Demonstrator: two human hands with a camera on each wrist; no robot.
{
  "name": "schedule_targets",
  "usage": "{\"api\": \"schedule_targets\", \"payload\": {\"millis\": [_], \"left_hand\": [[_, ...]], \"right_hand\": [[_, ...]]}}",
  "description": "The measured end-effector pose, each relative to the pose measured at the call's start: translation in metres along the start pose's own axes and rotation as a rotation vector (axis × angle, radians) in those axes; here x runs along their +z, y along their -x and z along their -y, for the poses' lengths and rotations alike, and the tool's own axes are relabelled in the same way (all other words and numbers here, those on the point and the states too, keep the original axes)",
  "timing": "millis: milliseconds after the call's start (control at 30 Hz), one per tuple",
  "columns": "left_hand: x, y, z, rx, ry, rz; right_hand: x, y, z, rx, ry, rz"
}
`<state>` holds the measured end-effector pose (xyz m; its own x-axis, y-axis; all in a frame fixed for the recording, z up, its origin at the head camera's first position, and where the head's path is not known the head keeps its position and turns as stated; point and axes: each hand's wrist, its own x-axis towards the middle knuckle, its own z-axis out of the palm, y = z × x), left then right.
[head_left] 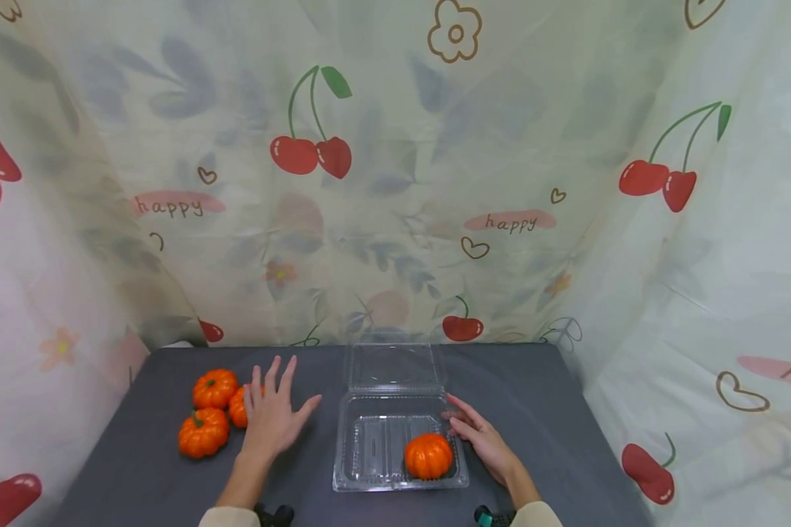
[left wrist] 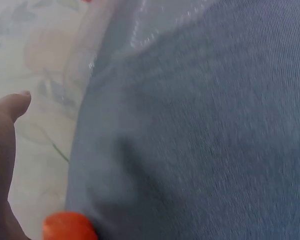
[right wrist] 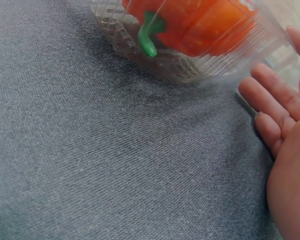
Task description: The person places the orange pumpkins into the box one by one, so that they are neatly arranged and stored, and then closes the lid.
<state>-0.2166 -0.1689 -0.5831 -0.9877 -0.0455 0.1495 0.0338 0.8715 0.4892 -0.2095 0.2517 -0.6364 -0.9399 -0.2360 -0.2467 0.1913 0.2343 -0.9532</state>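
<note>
A clear plastic clamshell container (head_left: 369, 479) stands on the table with its lid (head_left: 395, 366) raised at the back. In its right front part lies a small orange pumpkin (head_left: 428, 457), whose green stem shows through the wall in the right wrist view. My right hand (head_left: 491, 446) is at the container's right side, fingers loosely bent near the rim; whether they touch it I cannot tell. Over the table left of the container, my left hand (head_left: 272, 421) has its fingers spread and holds nothing. It partly covers one pumpkin (head_left: 238, 408).
Two more pumpkins, one farther back (head_left: 214, 388) and one nearer (head_left: 203, 432), sit at the table's left side. The table has a dark grey cloth (head_left: 521, 410). A curtain (head_left: 382, 278) with cherry prints hangs behind and along both sides.
</note>
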Motion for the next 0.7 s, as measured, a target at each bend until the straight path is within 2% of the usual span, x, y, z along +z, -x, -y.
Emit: {"api": "schedule_targets", "payload": {"millis": [333,533,700], "left_hand": [[-0.008,-0.001,0.029,-0.049,0.024,-0.028],[-0.014,0.001,0.042,-0.059,0.041,-0.033],[-0.016,0.004,0.050,-0.100,0.059,-0.015]], "right_hand": [[0.001,0.001,-0.001,0.005,-0.003,0.008],[0.000,0.003,-0.001,0.006,-0.008,0.000],[0.000,0.002,0.001,0.003,-0.003,0.002]]}}
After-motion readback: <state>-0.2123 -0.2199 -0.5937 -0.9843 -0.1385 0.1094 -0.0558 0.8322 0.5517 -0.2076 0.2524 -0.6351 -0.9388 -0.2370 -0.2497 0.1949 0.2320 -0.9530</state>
